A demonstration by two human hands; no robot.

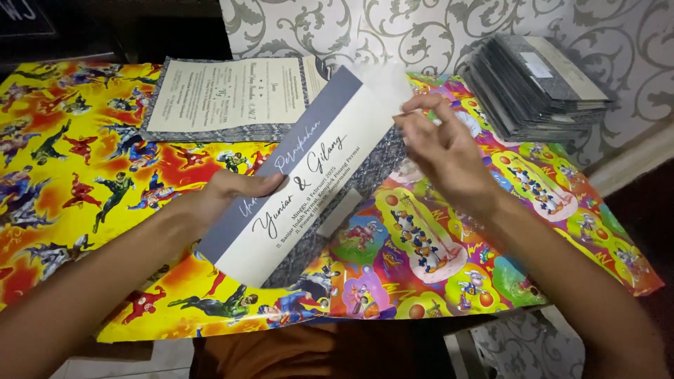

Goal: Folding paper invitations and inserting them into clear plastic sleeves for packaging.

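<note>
Left hand (228, 193) clamps the near end of one long card (309, 175), thumb on top and the fingers curled out of sight beneath; that grip tilts the card up off the surface (77, 175) so its far end is free; right hand (439, 151) is up at that far end, fingertips pinched on a thin clear sleeve (382, 84) whose mouth sits just over the card's tip; the pinch looks meant to keep the sleeve's mouth up at the card's end, though how far the card is inside I cannot tell; so the card hangs diagonal between both hands, above the middle of the surface, near end low by the body, far end high toward the wall.

Counting now: one card in hand, one sleeve on it; one flat pile of open sheets (232, 98) at the back, just beyond the card, pale printed faces up, set within easy reach of the left hand; one tall dark stack (537, 84) of cards at the far right corner, edges squared, too many to count, parked clear of the working space; two bright cartoon wraps cover the surface, a yellow one left, a multicoloured one (449, 260) right.
</note>
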